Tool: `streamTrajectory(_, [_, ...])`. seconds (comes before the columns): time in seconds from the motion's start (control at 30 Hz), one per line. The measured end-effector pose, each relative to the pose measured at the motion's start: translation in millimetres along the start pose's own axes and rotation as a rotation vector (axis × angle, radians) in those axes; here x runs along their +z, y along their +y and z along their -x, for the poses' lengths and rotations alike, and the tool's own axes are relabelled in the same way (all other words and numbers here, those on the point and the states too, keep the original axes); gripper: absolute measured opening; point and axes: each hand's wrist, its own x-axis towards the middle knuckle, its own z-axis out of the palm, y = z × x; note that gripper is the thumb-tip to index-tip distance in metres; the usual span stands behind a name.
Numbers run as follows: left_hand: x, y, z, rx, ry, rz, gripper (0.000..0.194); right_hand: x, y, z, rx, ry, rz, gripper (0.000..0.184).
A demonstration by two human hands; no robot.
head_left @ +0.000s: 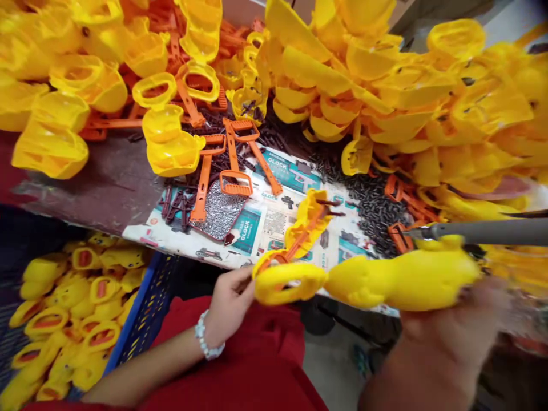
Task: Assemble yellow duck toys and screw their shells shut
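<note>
My left hand, with a beaded bracelet at the wrist, pinches the rim of a yellow ring handle at the front of the table. Just behind that ring lies a yellow shell half with an orange lever laid along it and dark pins at its far end. My right hand, blurred, is wrapped round the body of a yellow duck-shaped toy. The toy's own ring handle reaches left to my left fingers. Above the right hand, a grey electric screwdriver points left.
Yellow shells are heaped at the back left and right. Loose orange levers, dark pins and black screws lie on the printed sheet. A blue crate of yellow toys stands below left.
</note>
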Motion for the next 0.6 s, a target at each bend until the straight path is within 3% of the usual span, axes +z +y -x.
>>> streamTrajectory(0.13, [-17.6,10.6,-5.8,0.099,0.072,0.087,0.054,32.5,37.0,22.4,0.212,0.0,-0.186,0.046])
streamTrajectory(0.27, [-10.5,11.6,-11.3,0.164,0.031,0.16,0.05,61.4,51.4,37.8,0.198,0.157,-0.173,0.045])
streamTrajectory(0.4, [-9.4,20.9,-10.9,0.14,-0.119,0.234,0.044,60.2,45.9,40.6,0.185,0.175,-0.153,0.072])
streamTrajectory(0.6, [-18.7,43.8,-15.8,0.109,-0.244,0.399,0.029,52.0,37.3,40.0,0.232,0.129,-0.165,0.068])
